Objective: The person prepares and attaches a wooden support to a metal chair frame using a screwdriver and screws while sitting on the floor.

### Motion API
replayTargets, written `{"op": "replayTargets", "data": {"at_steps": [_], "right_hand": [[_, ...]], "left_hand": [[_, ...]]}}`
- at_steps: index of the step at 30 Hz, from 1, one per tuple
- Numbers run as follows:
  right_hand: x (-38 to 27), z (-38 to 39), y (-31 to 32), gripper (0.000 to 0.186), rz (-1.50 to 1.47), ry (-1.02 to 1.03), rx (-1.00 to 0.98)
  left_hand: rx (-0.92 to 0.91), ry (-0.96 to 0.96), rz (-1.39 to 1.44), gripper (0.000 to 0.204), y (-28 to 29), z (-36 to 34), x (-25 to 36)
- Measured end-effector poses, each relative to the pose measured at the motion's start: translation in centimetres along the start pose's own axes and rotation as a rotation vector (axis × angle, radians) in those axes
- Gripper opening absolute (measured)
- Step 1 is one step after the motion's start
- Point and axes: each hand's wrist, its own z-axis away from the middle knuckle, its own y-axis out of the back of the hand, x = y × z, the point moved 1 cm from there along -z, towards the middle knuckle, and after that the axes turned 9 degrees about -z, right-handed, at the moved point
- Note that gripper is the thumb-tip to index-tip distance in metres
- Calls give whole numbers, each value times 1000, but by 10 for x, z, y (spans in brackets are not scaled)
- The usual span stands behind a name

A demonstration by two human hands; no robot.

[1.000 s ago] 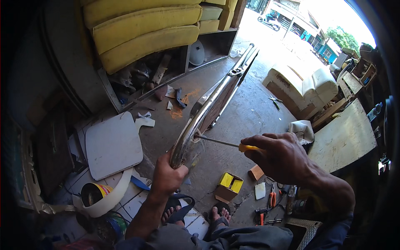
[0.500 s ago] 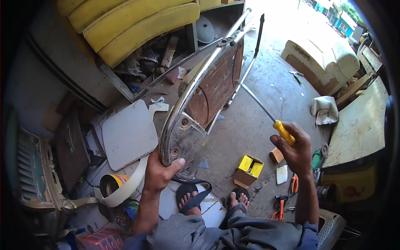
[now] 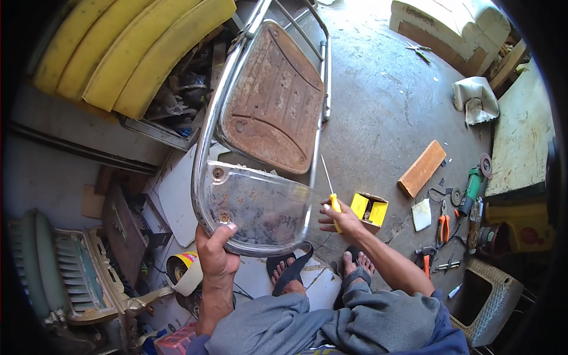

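A folding metal chair stands tilted in front of me, its chrome tube frame [image 3: 204,142] scratched and its metal seat [image 3: 278,100] brown with rust. Across the near curve of the frame lies a worn, stained metal panel [image 3: 266,201]. My left hand [image 3: 216,254] is closed round the frame's near left corner, thumb on top. Just right of the frame, my right hand [image 3: 344,222] holds a screwdriver [image 3: 335,204] by its yellow handle, the shaft pointing up and away. Behind that hand sits a small yellow box [image 3: 378,210] with small dark pieces inside.
On the floor to the right are a wooden block [image 3: 423,167], an angle grinder [image 3: 473,186], orange-handled pliers [image 3: 444,229] and a hammer [image 3: 425,254]. Scissors [image 3: 419,48] lie farther off near a torn white seat [image 3: 452,29]. Yellow cushions [image 3: 148,53] are stacked at back left.
The chair has turned, so its seat and near panel show more fully. My right hand has moved left and lower with the screwdriver, now near the frame's right side. My left hand keeps its grip.
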Motion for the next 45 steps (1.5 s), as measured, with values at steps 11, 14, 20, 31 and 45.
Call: {"op": "replayTargets", "data": {"at_steps": [11,14,20,31,45], "right_hand": [[26,12,44,19,-285,240,278],[26,28,49,20,-342,224,348],[39,61,55,28,-473,325,337],[38,127,89,29,-170,436,554],[41,127,100,38,-197,378,565]], "left_hand": [[64,312,239,41,41,-8,-35],[22,378,256,49,55,-7,-56],[-90,439,308,55,84,-2,-79],[-84,705,337,63,115,35,-213],[-699,770,-1325,39,68,-98,-60]]}}
